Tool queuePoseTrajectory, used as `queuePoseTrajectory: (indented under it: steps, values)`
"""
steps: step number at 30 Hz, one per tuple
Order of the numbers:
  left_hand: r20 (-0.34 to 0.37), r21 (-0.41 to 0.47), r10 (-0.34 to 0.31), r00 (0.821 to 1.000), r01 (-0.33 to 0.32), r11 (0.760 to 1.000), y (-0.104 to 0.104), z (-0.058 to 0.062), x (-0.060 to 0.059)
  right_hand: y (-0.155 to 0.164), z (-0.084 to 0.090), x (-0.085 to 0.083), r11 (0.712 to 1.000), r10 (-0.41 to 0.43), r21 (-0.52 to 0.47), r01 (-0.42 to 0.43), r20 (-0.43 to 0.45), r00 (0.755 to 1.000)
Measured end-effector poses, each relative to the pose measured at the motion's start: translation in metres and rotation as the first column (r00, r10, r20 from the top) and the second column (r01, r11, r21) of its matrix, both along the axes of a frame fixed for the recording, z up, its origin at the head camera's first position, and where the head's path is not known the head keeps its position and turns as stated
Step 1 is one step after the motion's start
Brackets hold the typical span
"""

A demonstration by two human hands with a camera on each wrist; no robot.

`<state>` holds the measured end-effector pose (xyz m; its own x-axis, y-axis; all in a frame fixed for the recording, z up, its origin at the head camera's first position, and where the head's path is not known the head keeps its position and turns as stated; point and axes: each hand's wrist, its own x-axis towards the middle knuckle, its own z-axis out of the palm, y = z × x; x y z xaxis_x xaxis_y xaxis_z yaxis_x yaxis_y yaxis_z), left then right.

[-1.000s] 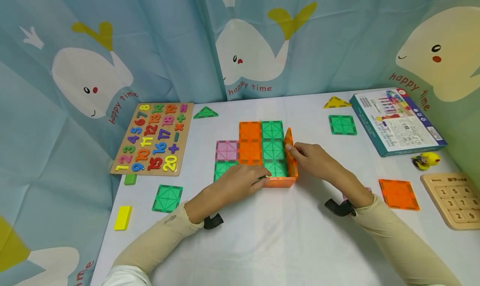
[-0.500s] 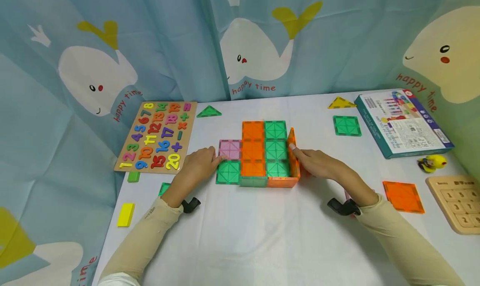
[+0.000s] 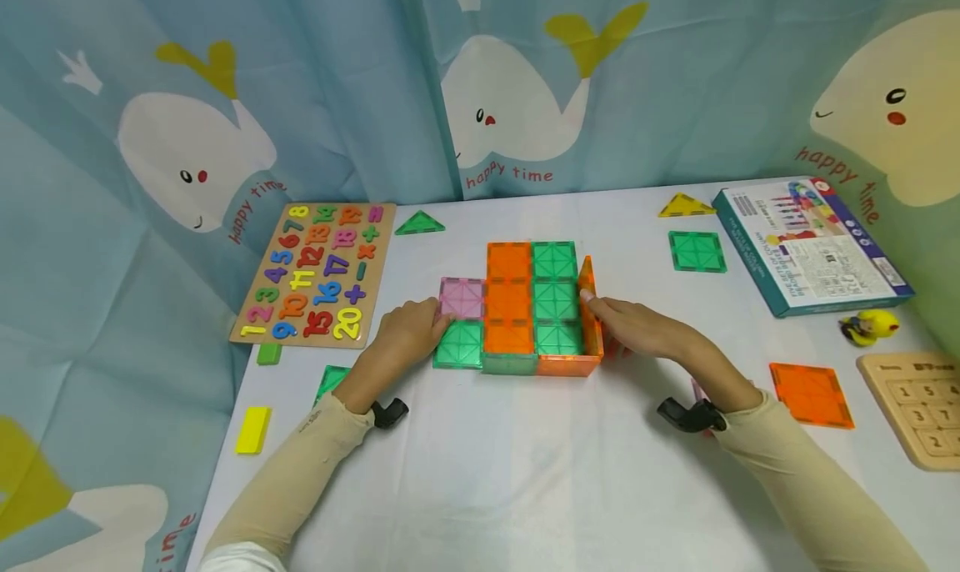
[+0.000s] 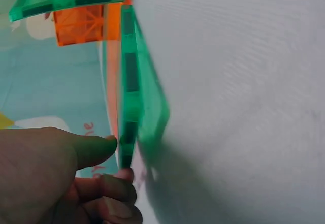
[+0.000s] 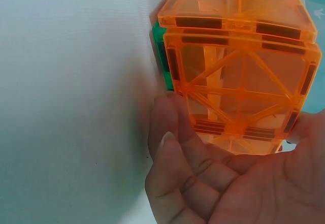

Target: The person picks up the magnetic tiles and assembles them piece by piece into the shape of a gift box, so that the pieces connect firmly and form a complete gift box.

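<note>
So the big change here is the left hand (image 3: 403,336); a second ago it's over the front of the orange strip (image 3: 510,299), now it's off to the strip's left, pinching the outer end of the flat green tile (image 3: 459,347), thumb on top and fingertip under (wrist cam shows that nicely); that tile sits left of the strip's near end, with the pink tile (image 3: 463,297) right behind it.

The move uncovers the pale green front panel (image 3: 510,364), which stands at the strip's near end; right hand (image 3: 641,330) hasn't really budged, thumb on the inner face of the upright orange wall (image 3: 593,330), fingers curled round the outside; that wall is right of the strip, past the green column (image 3: 556,297).

My read: attention's gone from the front to the left side, and the right hand is just steadying things; can't tell how hard it grips.
</note>
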<state>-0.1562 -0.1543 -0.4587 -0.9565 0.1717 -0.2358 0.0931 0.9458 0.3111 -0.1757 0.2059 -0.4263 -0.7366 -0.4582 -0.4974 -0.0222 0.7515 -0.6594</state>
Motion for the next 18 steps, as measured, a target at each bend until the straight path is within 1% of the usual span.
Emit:
queuePoseTrajectory:
  steps: [2,5,9,11,14,16,18]
  values:
    - [-0.023,0.041,0.002,1.000,-0.002,0.999,0.000,0.003,0.001,0.001,0.000,0.000,1.000,-0.005,-0.005,0.005,0.001,1.000]
    - [-0.087,0.122,-0.004,0.996,0.015,0.992,0.001,0.011,0.002,0.001,0.000,0.000,1.000,-0.004,-0.007,0.004,0.001,1.000]
    - [-0.143,0.248,-0.040,0.989,0.075,0.966,0.013,0.022,0.000,0.002,0.003,0.002,1.000,-0.006,0.004,0.006,-0.007,1.000]
    - [-0.150,0.290,-0.064,0.987,0.106,0.951,0.022,0.026,-0.001,0.002,0.003,0.002,1.000,-0.010,0.009,0.010,-0.012,1.000]
    - [-0.152,0.320,-0.094,0.984,0.139,0.937,0.032,0.029,-0.002,0.001,0.003,0.003,1.000,-0.017,0.009,0.017,-0.013,1.000]
    - [-0.150,0.333,-0.095,0.984,0.141,0.932,0.035,0.029,-0.002,0.000,0.003,0.003,1.000,-0.021,0.009,0.021,-0.015,1.000]
    - [-0.129,0.363,-0.084,0.988,0.126,0.923,0.035,0.029,0.000,0.000,0.003,0.006,1.000,-0.029,0.009,0.030,-0.018,0.999]
